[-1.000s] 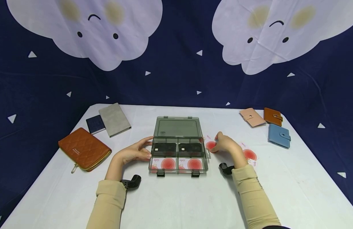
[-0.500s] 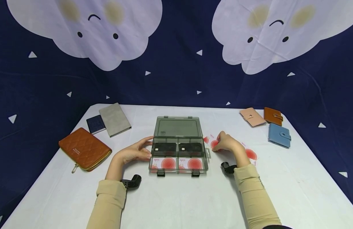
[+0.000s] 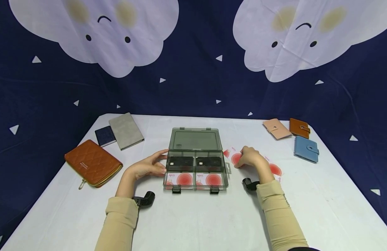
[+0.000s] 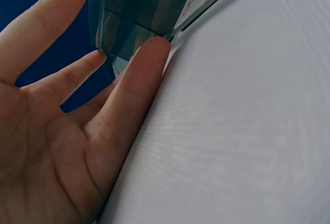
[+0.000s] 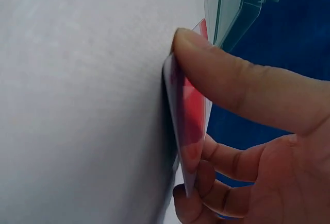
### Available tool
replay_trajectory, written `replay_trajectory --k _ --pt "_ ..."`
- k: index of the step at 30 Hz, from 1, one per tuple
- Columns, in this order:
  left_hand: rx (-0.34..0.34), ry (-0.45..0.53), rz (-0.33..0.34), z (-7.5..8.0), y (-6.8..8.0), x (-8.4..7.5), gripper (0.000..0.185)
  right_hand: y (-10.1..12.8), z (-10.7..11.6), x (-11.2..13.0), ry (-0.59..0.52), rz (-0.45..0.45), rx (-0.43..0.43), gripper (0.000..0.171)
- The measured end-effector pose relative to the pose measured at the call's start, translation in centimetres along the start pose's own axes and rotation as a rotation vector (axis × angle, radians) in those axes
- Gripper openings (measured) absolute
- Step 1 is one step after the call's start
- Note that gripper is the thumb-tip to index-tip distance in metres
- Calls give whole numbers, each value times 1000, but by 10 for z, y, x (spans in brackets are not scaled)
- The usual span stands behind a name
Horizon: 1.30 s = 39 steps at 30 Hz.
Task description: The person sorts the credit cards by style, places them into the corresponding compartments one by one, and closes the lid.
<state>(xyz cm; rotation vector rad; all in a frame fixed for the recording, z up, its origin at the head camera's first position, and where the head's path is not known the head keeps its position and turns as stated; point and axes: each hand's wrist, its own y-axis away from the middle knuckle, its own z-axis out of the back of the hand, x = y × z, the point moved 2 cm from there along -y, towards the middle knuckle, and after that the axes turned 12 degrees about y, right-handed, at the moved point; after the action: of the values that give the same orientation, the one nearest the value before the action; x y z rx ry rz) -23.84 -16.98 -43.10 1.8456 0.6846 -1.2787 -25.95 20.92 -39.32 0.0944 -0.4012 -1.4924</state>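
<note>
While the right hand (image 3: pixel 250 157) pinches a white card with a red disc (image 3: pixel 235 158) between thumb and curled fingers, the card stands on edge on the desk (image 3: pixel 193 223), just beside the right wall of the clear grey organizer box (image 3: pixel 195 164). In the right wrist view the thumb (image 5: pixel 232 80) presses the card's face (image 5: pixel 192 126). More red-disc cards (image 3: pixel 274 169) lie flat to the right of that hand.

Box: lid open toward the far edge, 4 compartments; 2 far ones hold dark cards (image 3: pixel 180 161), 2 near ones hold red-disc cards (image 3: pixel 184 179). It sits mid-desk.

Left hand (image 3: pixel 146 168): fingers straight, grasping nothing, fingertips (image 4: pixel 154 46) touching the box's left wall (image 4: pixel 129 13).

Left edge of the desk: brown quilted pouch (image 3: pixel 92 162), navy wallet (image 3: pixel 104 136), grey wallet (image 3: pixel 126 130). Far right corner: pink (image 3: pixel 276 128), tan (image 3: pixel 299 127) and blue (image 3: pixel 305 149) card holders.
</note>
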Motion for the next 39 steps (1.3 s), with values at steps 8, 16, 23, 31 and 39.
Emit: replay_trajectory --k 8,16,23,31,39 --pt "3 1 -3 0 0 0 90 3 7 -4 -76 43 -93 34" --pt "-4 -8 1 0 1 -1 89 12 25 6 -166 41 -272 28" --pt "-3 -9 -1 -1 1 -1 90 23 29 44 -599 258 -264 24" --pt "11 1 -11 -1 1 -1 90 41 14 93 -589 431 -193 24" --pt "9 1 -6 -1 1 0 90 52 -16 125 -379 491 -26 27"
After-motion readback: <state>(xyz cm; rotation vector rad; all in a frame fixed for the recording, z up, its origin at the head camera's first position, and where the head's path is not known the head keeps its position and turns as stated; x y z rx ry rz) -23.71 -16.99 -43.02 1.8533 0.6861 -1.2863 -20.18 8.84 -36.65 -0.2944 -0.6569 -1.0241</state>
